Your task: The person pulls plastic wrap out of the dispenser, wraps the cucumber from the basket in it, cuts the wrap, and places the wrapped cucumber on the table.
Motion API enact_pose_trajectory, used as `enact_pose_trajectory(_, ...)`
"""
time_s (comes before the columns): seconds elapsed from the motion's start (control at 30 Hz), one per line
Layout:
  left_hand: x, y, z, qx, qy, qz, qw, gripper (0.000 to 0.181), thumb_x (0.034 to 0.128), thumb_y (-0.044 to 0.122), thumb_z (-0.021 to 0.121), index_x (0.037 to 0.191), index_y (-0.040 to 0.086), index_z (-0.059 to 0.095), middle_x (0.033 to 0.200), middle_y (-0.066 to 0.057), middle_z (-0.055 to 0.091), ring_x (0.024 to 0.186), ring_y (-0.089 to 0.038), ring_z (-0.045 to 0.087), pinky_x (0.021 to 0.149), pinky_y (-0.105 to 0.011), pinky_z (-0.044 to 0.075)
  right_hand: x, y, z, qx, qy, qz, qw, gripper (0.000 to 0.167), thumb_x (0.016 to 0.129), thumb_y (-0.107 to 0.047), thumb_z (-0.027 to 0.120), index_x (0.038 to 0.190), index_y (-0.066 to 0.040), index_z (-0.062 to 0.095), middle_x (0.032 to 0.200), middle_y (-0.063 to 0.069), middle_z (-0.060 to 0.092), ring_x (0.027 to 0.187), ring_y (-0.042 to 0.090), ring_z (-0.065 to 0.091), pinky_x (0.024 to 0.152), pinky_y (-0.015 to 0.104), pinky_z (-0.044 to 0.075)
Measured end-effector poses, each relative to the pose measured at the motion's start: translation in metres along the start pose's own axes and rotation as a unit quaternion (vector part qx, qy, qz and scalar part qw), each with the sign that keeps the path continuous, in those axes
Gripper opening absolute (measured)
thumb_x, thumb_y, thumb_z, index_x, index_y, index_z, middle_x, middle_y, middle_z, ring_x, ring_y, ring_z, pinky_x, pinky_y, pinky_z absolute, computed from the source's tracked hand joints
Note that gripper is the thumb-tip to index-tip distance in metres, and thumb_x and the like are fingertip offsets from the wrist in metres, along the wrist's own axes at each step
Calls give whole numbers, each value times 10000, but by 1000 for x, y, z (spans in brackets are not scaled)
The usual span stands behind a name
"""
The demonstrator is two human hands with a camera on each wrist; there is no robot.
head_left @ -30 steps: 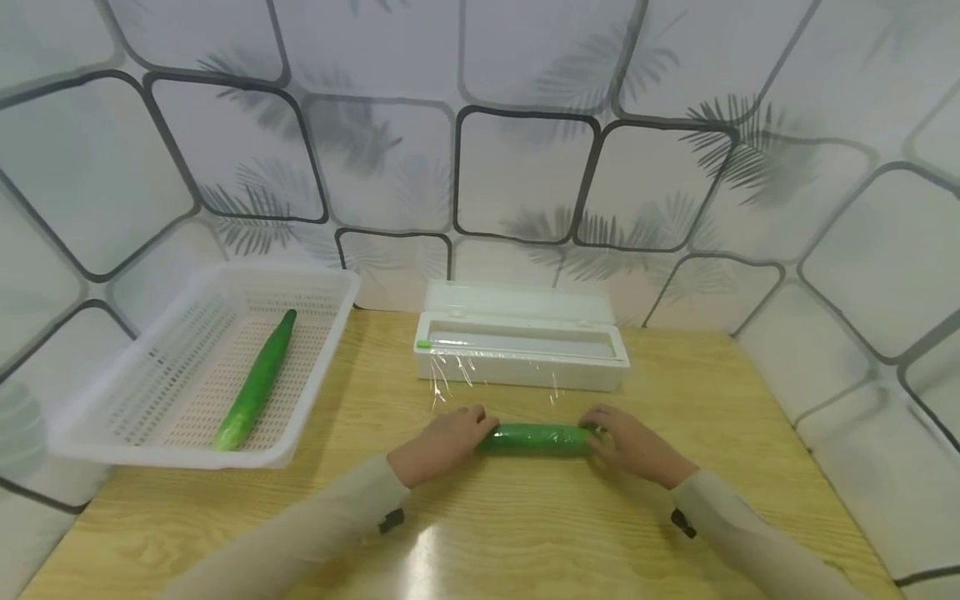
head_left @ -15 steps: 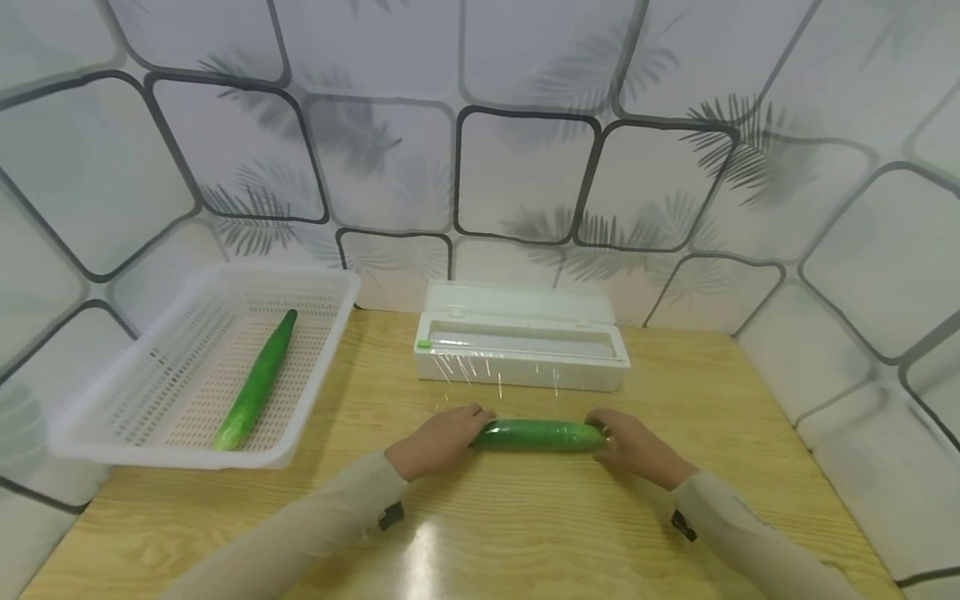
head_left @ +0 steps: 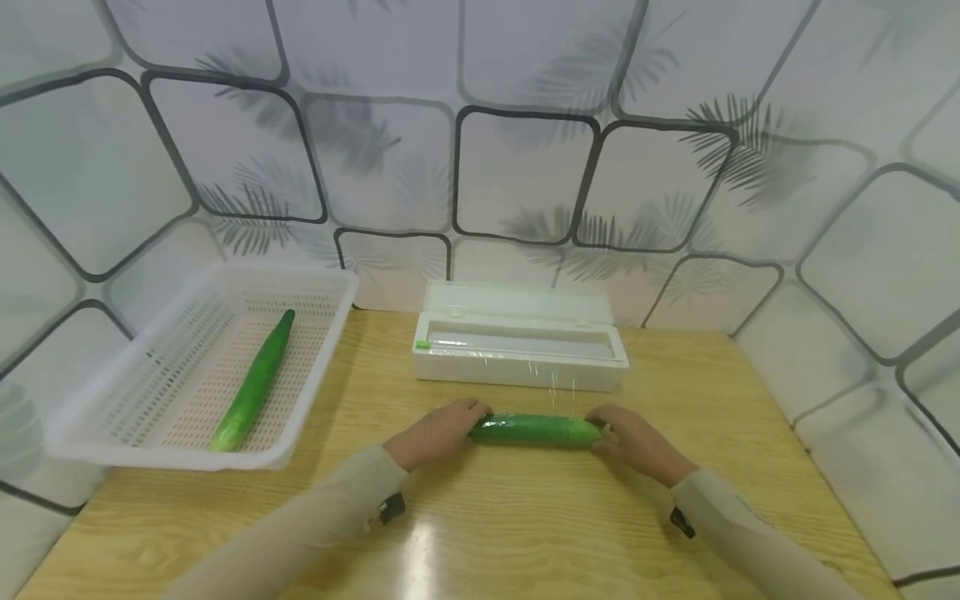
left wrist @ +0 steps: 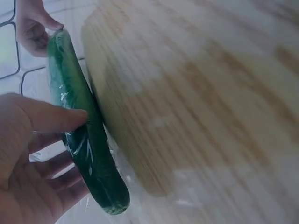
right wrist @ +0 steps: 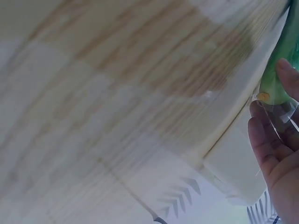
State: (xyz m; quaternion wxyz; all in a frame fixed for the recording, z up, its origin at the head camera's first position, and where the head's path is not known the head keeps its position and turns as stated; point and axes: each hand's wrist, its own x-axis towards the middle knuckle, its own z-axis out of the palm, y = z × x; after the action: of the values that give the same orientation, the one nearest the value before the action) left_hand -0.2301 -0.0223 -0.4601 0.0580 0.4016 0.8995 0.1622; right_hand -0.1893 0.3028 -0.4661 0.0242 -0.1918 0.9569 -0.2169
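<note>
On the wooden surface [head_left: 540,533], the white basket [head_left: 165,458] at left and the white box [head_left: 517,369] at centre stay put. The cucumber [head_left: 528,429], lower centre, has edged up the frame toward the box. The left grip [head_left: 437,435] pinches its left end between thumb and fingers, the right grip [head_left: 636,442] its right. The clear film [head_left: 555,397] between looks shorter; wrapping seems to be advancing.

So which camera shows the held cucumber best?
Left wrist: the held cucumber is close up there, nearly full length, with clear film glinting on it. Head shows it smaller, between left hand and right hand. Right wrist catches only one end, cut off by the frame edge.
</note>
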Motion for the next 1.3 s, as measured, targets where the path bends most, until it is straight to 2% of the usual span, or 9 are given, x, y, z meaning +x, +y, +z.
enact_pose_trajectory(0.17,4,-2,4,696,541,255,9958,473,733,169,779,1154,104,571,1176,-98,518,1055,-222,505,915,-348,497,-1,-1,-1,1,-32,-18,10000,341,827,-121,688,1133,-9,587,1101,123,648,1004,286,616,863,453,517)
enact_pose_trajectory(0.23,5,-2,5,878,633,313,9936,478,717,193,794,1134,106,576,1134,-76,532,1014,-198,513,886,-327,501,-1,-1,-1,18,-42,31,10000,345,829,-116,684,1142,-9,586,1103,121,650,1006,282,617,869,453,514)
enact_pose_trajectory(0.4,4,1,2,854,544,326,9943,409,763,128,754,1133,85,583,1030,-39,593,913,-156,591,823,-298,524,1,-3,1,-40,-142,165,9998,350,848,-121,660,1163,6,573,1120,132,643,1033,291,611,902,468,498)
enact_pose_trajectory(0.5,4,3,-2,744,385,264,9961,398,778,118,739,1141,74,584,1054,-52,602,946,-176,606,847,-309,528,2,-4,4,-517,-126,-2,9986,349,862,-133,642,1162,27,564,1134,151,621,1045,302,601,910,465,495)
enact_pose_trajectory(0.7,10,3,-9,641,-56,150,9978,405,791,86,717,1170,50,581,1070,-80,611,953,-196,609,841,-301,532,5,-7,9,-1593,659,-761,9821,396,750,-200,764,1051,16,626,1015,110,570,886,193,569,782,365,526)
enact_pose_trajectory(0.87,14,1,-16,419,-411,87,9982,424,816,67,683,1223,31,572,1109,-106,612,989,-217,611,861,-321,530,10,-17,9,-1892,1039,-1006,9712,543,685,-263,820,1093,28,611,1005,127,583,851,206,572,749,366,531)
enact_pose_trajectory(0.97,15,-1,-18,407,-545,87,9976,451,837,80,663,1271,35,546,1143,-117,604,1021,-229,609,884,-334,526,14,-23,10,-1950,1193,-1217,9659,552,680,-240,830,1110,4,582,996,120,595,856,216,582,745,374,532)
enact_pose_trajectory(1.17,14,-5,-15,401,-397,183,9982,455,865,83,628,1297,25,500,1224,-141,591,1115,-268,585,962,-380,490,19,-22,16,-2222,1524,-1402,9528,480,661,-217,842,1019,-50,569,898,70,630,809,193,586,705,348,521)
enact_pose_trajectory(1.3,14,-6,-12,374,-109,157,9991,464,855,91,644,1284,15,485,1235,-139,596,1155,-273,567,1019,-384,449,19,-22,16,-2241,1610,-1342,9518,476,663,-225,839,1003,-46,559,861,68,635,780,193,582,683,342,513)
